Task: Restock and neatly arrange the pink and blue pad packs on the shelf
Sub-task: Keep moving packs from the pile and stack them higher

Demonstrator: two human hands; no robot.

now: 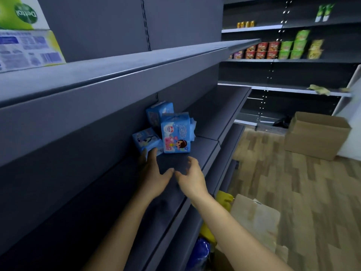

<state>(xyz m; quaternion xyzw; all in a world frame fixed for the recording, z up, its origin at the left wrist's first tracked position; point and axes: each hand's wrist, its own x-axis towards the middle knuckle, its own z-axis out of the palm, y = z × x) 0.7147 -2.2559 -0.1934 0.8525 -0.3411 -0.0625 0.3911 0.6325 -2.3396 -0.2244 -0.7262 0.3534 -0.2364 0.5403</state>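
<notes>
- A person's two bare hands reach onto a dark grey store shelf (175,163), seen from a head cam looking along the aisle.
- L hand (154,173): fingers straight, tips at the lower edge of the small blue pack (146,141), not wrapped round it. Whether they touch it or stop just short can't be told.
- R hand (190,177): just beside the L hand, thumbs nearly meeting. Fingers are loosely curved over bare shelf, holding nothing.
- Three pad packs sit bunched mid-shelf, pressed against one another. The small blue pack lies tilted at the left.
- The front pack (175,133) stands upright, blue w/ a pink band and a cartoon figure (its print runs sideways).
- The rear pack (159,112) is behind the other two, close to the back panel.
- Top left, one shelf up: a green-and-white Dettol carton (21,36).
- Background, right: far shelves w/ red and green noodle cups (273,49), and an open cardboard box (316,135) on the wood-pattern floor (293,182).
- Below the forearms: a second carton (254,214), w/ yellow and blue items beside it, too blurred to name.
</notes>
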